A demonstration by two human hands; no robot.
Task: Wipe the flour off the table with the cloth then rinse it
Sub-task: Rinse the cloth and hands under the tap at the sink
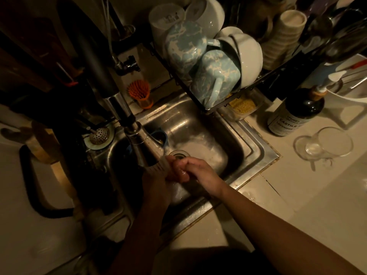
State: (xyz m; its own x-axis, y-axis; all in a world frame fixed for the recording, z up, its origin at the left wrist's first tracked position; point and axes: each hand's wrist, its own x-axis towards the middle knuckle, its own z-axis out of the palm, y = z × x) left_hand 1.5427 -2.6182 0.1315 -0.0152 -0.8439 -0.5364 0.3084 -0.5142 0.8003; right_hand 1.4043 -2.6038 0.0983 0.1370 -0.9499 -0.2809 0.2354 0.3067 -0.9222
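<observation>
A pale wet cloth point(176, 192), soft and bunched with no clear outline in the dim light, is held over the front part of the square stainless-steel sink point(198, 124), under the water. It is grasped by the right hand point(198, 169), whose fingers point(184, 161) are curled closed over it. The left hand point(156, 181) is pressed against it from the other side, but in the shadow it cannot be told whether its fingers are clenched or released.

The wiping is judged to be finished, and the rinsing is judged to be under way; squeezing out and setting down would be left.

A stream is thrown onto the hands by the dark metal spray-head tap point(145, 147), at the sink's left side. The round drain point(178, 154) is seen just behind the hands, in the dull, wetted sink floor.

To the sink's right, the pale smooth worktop point(297, 195) is marked by no flour that can be made out, only by droplets near the rim. On it a clear glass mug point(327, 145) and a dark labelled bottle point(294, 114) are stood. Behind the sink, glossy blue-mottled ceramic mugs point(214, 76) are stacked in a wire rack.
</observation>
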